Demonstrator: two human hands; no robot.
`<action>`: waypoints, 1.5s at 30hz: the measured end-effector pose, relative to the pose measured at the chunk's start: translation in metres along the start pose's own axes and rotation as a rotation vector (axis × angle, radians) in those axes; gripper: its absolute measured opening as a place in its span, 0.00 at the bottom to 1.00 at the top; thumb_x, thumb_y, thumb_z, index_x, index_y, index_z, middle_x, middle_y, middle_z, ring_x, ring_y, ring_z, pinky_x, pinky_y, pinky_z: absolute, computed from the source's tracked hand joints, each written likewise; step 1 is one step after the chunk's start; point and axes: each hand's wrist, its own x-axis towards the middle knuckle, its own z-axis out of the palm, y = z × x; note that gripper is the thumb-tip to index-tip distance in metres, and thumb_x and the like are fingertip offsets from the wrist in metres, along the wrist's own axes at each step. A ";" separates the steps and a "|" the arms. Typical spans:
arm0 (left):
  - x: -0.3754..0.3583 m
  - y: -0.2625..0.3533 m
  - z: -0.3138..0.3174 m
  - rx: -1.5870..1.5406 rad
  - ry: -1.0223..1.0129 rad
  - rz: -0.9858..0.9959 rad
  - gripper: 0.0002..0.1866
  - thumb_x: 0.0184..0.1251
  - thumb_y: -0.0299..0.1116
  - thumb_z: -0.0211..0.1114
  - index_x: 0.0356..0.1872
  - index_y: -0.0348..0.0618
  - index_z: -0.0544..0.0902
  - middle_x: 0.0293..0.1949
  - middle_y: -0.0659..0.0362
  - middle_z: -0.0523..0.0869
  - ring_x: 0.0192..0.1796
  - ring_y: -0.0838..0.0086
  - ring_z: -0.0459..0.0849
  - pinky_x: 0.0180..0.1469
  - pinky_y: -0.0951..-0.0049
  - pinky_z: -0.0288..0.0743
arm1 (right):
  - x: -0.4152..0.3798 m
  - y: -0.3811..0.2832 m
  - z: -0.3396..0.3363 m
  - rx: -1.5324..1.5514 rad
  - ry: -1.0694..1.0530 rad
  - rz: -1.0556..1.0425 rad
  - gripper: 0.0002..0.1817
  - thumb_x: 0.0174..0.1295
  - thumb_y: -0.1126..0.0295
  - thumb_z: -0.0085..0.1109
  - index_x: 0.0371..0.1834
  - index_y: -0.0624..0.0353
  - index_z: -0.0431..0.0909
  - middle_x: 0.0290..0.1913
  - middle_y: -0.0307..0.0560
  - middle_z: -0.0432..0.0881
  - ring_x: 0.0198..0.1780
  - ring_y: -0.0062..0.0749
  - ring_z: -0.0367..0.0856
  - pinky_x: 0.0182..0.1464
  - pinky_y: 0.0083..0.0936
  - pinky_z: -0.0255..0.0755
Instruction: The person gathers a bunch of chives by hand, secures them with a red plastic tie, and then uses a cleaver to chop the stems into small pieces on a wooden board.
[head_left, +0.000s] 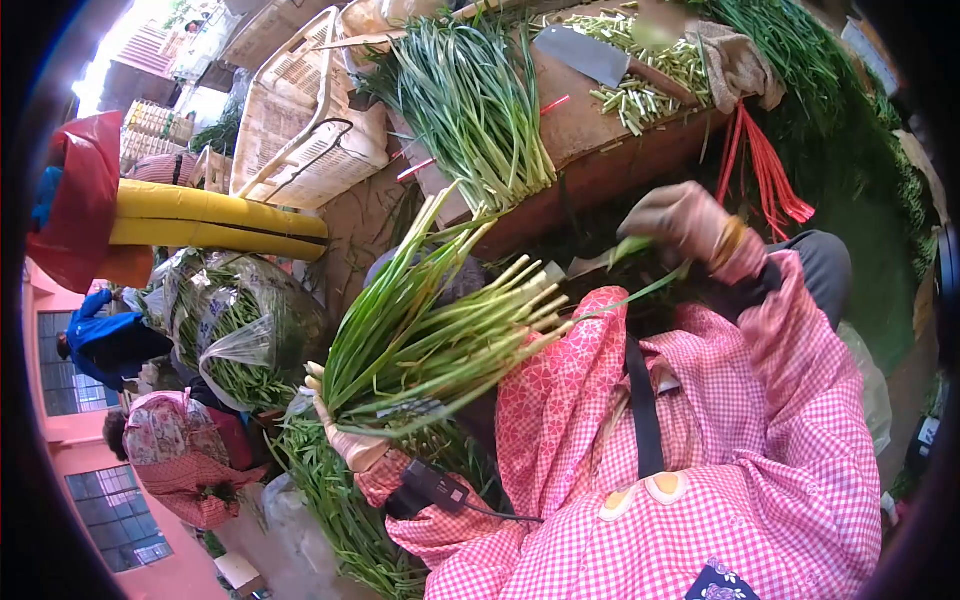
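Note:
A loose bunch of garlic chives (440, 330) fans out in front of my lap, its pale cut stems pointing right. My left hand (350, 440) is closed around the bunch from below, and the fingertips show at its left edge. To the right, my right hand (685, 225) is raised with curled fingers, slightly blurred. A few loose green leaves (640, 250) hang from its fingers. Beyond my hands, a tied bundle of garlic chives (470, 110) lies across the edge of a wooden board (585, 130). More greens (340, 510) lie beneath my left forearm.
A cleaver (585, 55) rests on the board beside chopped stem ends (640, 105) and a cloth (738, 62). Red ties (760, 170) hang off the board. A plastic crate (300, 150) and bagged greens (245, 330) stand left. Other people (190, 440) are further left.

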 end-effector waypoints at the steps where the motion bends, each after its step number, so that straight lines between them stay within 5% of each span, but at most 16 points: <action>1: -0.001 -0.002 -0.001 0.129 0.002 -0.007 0.21 0.66 0.19 0.48 0.61 0.37 0.68 0.62 0.54 0.71 0.63 0.70 0.70 0.65 0.71 0.66 | -0.001 0.024 -0.014 0.017 0.065 0.171 0.15 0.50 0.71 0.60 0.43 0.50 0.82 0.34 0.41 0.81 0.31 0.29 0.82 0.26 0.24 0.75; 2: 0.000 -0.006 -0.002 0.260 0.004 -0.016 0.21 0.66 0.20 0.48 0.61 0.37 0.68 0.62 0.54 0.71 0.63 0.70 0.70 0.65 0.71 0.66 | 0.008 0.047 -0.022 0.009 -0.051 0.743 0.17 0.50 0.60 0.61 0.43 0.51 0.82 0.38 0.45 0.82 0.38 0.35 0.83 0.33 0.31 0.77; 3: 0.002 -0.010 -0.005 0.054 0.016 -0.015 0.21 0.67 0.21 0.47 0.61 0.37 0.68 0.62 0.54 0.71 0.63 0.70 0.70 0.66 0.70 0.66 | 0.011 0.038 -0.023 -0.445 -0.226 0.736 0.19 0.50 0.55 0.60 0.43 0.51 0.82 0.40 0.47 0.82 0.40 0.38 0.82 0.38 0.35 0.76; 5: 0.002 -0.011 -0.008 0.172 -0.003 -0.010 0.21 0.67 0.21 0.47 0.61 0.37 0.68 0.62 0.53 0.71 0.63 0.70 0.70 0.66 0.70 0.65 | 0.004 0.023 -0.012 -0.842 -0.280 0.520 0.26 0.48 0.46 0.59 0.44 0.54 0.81 0.45 0.50 0.82 0.48 0.45 0.80 0.51 0.41 0.71; 8: 0.001 -0.024 -0.011 -0.084 0.050 -0.033 0.19 0.68 0.24 0.47 0.59 0.39 0.72 0.62 0.56 0.72 0.64 0.71 0.70 0.67 0.67 0.61 | 0.020 -0.024 0.026 -0.230 0.167 -0.203 0.20 0.52 0.54 0.61 0.41 0.56 0.81 0.44 0.52 0.81 0.46 0.47 0.78 0.50 0.37 0.72; 9: 0.000 -0.032 -0.014 0.391 0.002 0.047 0.18 0.68 0.27 0.48 0.58 0.41 0.74 0.62 0.57 0.72 0.64 0.71 0.69 0.68 0.63 0.58 | 0.034 -0.041 0.045 -0.139 0.206 -0.375 0.20 0.51 0.54 0.61 0.41 0.57 0.81 0.40 0.51 0.81 0.45 0.48 0.79 0.49 0.37 0.72; 10: 0.001 -0.038 -0.017 0.861 -0.054 0.126 0.17 0.69 0.29 0.48 0.57 0.42 0.75 0.62 0.59 0.72 0.65 0.71 0.68 0.70 0.60 0.55 | 0.043 -0.071 0.063 -0.096 0.222 -0.437 0.21 0.51 0.51 0.61 0.39 0.57 0.81 0.38 0.52 0.82 0.43 0.49 0.79 0.47 0.38 0.72; 14: -0.001 -0.057 -0.015 1.034 -0.054 0.178 0.17 0.70 0.36 0.50 0.54 0.44 0.78 0.64 0.61 0.71 0.66 0.70 0.67 0.71 0.56 0.51 | 0.070 -0.137 0.116 -0.340 0.040 -0.128 0.37 0.46 0.35 0.57 0.32 0.65 0.78 0.38 0.55 0.80 0.46 0.50 0.77 0.50 0.40 0.67; 19: -0.003 -0.082 -0.023 1.245 -0.078 0.202 0.17 0.69 0.32 0.50 0.57 0.42 0.75 0.66 0.57 0.68 0.68 0.67 0.63 0.72 0.54 0.48 | 0.076 -0.164 0.153 -0.264 0.298 -0.357 0.16 0.55 0.54 0.59 0.29 0.57 0.79 0.33 0.46 0.79 0.40 0.42 0.78 0.44 0.34 0.70; 22: -0.008 -0.062 -0.013 1.334 -0.116 0.042 0.17 0.70 0.32 0.50 0.57 0.45 0.76 0.65 0.59 0.69 0.68 0.67 0.64 0.72 0.54 0.48 | 0.080 -0.125 0.139 0.324 0.472 -0.549 0.12 0.56 0.60 0.60 0.30 0.57 0.80 0.33 0.47 0.79 0.33 0.36 0.79 0.37 0.31 0.73; 26: -0.011 -0.044 -0.012 1.159 -0.042 0.123 0.17 0.70 0.33 0.49 0.57 0.47 0.76 0.65 0.60 0.70 0.68 0.67 0.64 0.71 0.53 0.49 | 0.056 -0.028 0.045 1.879 -0.077 -0.084 0.09 0.67 0.64 0.51 0.38 0.59 0.74 0.35 0.46 0.79 0.17 0.06 0.61 0.15 0.06 0.54; 34: -0.005 -0.036 -0.013 0.696 0.087 0.107 0.17 0.73 0.36 0.46 0.57 0.50 0.76 0.65 0.61 0.70 0.69 0.63 0.62 0.72 0.48 0.46 | -0.001 0.100 -0.012 1.448 0.718 0.340 0.07 0.59 0.63 0.60 0.34 0.54 0.78 0.33 0.45 0.81 0.12 0.14 0.58 0.13 0.16 0.52; 36: -0.006 -0.026 -0.008 1.042 0.031 0.211 0.17 0.73 0.35 0.44 0.57 0.49 0.76 0.65 0.61 0.69 0.69 0.66 0.63 0.72 0.51 0.48 | 0.006 0.132 -0.038 0.359 0.389 1.040 0.17 0.52 0.56 0.64 0.37 0.56 0.79 0.35 0.49 0.82 0.20 0.32 0.74 0.23 0.32 0.69; 39: -0.005 -0.035 -0.012 1.014 0.075 0.200 0.17 0.73 0.34 0.45 0.58 0.48 0.75 0.65 0.60 0.69 0.68 0.67 0.64 0.71 0.54 0.49 | 0.001 0.057 0.003 -0.395 0.180 0.454 0.25 0.48 0.53 0.65 0.44 0.60 0.79 0.45 0.53 0.79 0.53 0.43 0.76 0.57 0.30 0.68; 42: -0.002 -0.041 -0.019 1.025 0.048 0.149 0.18 0.72 0.34 0.46 0.58 0.48 0.74 0.65 0.59 0.69 0.68 0.67 0.65 0.71 0.55 0.50 | 0.035 -0.020 0.032 0.109 0.261 0.017 0.20 0.53 0.53 0.61 0.38 0.58 0.82 0.39 0.52 0.81 0.44 0.43 0.79 0.47 0.33 0.71; 45: -0.001 -0.042 -0.020 0.850 0.040 0.157 0.17 0.71 0.34 0.47 0.58 0.47 0.75 0.65 0.60 0.69 0.67 0.68 0.66 0.71 0.57 0.51 | 0.075 -0.067 0.083 -0.225 0.150 -0.065 0.38 0.55 0.32 0.43 0.36 0.61 0.83 0.36 0.56 0.81 0.43 0.47 0.79 0.50 0.38 0.68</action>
